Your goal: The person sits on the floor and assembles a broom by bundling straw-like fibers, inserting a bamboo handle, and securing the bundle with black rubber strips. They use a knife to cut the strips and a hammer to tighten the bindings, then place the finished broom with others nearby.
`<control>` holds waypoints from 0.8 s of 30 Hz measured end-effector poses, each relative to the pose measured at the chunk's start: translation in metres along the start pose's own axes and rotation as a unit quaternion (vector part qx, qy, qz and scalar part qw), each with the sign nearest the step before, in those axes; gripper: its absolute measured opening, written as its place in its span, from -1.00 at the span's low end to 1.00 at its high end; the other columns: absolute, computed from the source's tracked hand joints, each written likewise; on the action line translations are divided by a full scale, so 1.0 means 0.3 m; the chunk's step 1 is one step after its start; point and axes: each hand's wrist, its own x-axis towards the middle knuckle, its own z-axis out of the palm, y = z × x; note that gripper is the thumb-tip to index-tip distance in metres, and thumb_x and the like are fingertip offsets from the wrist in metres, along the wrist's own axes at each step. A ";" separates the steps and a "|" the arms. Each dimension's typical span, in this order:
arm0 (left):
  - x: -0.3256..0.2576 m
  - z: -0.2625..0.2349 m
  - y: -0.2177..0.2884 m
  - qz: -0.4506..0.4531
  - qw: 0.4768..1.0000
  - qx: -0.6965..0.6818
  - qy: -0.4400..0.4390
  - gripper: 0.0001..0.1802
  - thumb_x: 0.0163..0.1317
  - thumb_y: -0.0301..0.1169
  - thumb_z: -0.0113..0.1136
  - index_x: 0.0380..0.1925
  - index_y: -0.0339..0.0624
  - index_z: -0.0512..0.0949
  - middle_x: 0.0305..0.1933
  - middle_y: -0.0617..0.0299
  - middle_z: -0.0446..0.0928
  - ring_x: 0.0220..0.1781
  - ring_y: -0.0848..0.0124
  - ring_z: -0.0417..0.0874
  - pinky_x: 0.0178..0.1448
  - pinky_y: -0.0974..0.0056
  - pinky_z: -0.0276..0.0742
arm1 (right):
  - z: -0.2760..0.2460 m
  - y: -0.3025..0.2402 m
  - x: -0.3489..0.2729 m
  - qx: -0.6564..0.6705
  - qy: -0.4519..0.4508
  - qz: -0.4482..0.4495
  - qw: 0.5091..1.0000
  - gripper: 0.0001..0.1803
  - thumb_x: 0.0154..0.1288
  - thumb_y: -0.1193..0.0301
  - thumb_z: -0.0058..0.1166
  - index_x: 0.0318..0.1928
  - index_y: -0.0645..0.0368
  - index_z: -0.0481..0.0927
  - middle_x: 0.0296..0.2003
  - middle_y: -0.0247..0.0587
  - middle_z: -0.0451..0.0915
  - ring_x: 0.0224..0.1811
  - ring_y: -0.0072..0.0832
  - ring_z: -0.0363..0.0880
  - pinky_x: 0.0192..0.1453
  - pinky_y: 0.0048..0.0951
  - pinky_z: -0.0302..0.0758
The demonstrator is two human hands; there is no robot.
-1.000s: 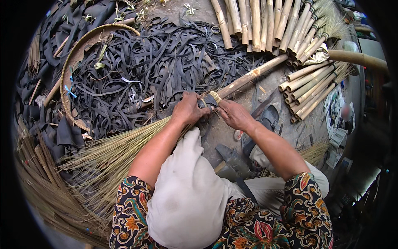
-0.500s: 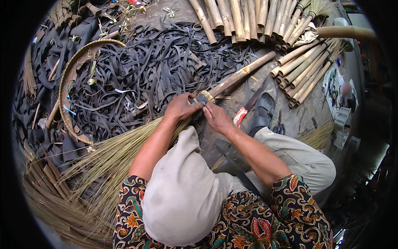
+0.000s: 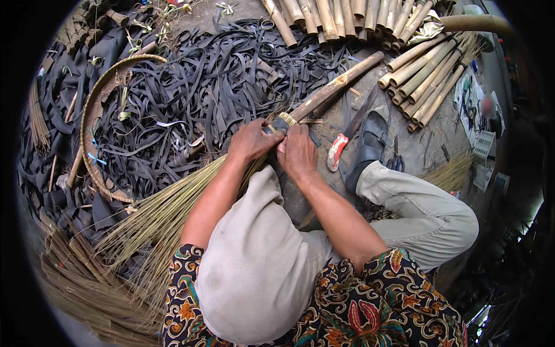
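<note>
A broom of thin yellow-green sticks lies slantwise, its bristles fanning down left past my left forearm. Its wooden handle points up right. Dark rubber strip wraps the neck, just below the pale trimmed stick ends. My left hand is closed around the bound neck, its thumb pressing on the wrap. Close against it, my right hand is closed with bent fingers on the rubber strip, a short dark piece showing beside its knuckles. The fingertips are partly hidden.
Tangled black rubber strips cover the ground beyond my hands, with a round woven tray rim at left. A knife with a red-and-white handle lies by my sandal. Bamboo poles are stacked at the back.
My right hand has turned and moved up over the broom's neck, its fingers now more bent. The left hand keeps its hold. The whole view has shifted slightly.
</note>
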 end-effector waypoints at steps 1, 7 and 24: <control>-0.004 0.000 0.002 0.004 1.000 0.007 0.002 -0.13 0.06 0.23 0.40 0.14 -0.32 0.68 -0.03 -0.27 0.74 0.10 -0.10 0.77 0.23 0.02 0.61 | -0.007 0.008 0.008 -0.013 0.007 -0.003 1.000 -0.70 0.30 0.43 0.17 -0.06 0.29 0.42 -0.10 0.22 0.48 -0.13 0.27 0.63 -0.07 0.15 0.62; 0.008 -0.009 -0.014 0.016 0.998 0.007 -0.054 -0.20 0.19 0.18 0.28 0.15 -0.33 0.66 0.03 -0.28 0.72 0.15 -0.12 0.74 0.28 0.00 0.57 | -0.053 0.076 0.068 -0.013 -0.062 -0.046 0.997 -0.71 0.35 0.44 0.15 -0.02 0.27 0.42 -0.12 0.24 0.52 -0.12 0.26 0.64 -0.06 0.14 0.61; 0.033 -0.001 -0.100 0.001 0.971 -0.219 -0.099 -0.40 0.52 0.06 0.14 0.22 -0.26 0.63 0.19 -0.04 0.70 0.24 0.20 0.67 0.36 0.19 0.48 | -0.097 0.195 0.044 -0.040 -0.011 0.120 0.992 -0.62 0.48 0.28 0.18 0.10 0.30 0.49 0.07 0.24 0.56 0.08 0.19 0.65 0.16 0.10 0.60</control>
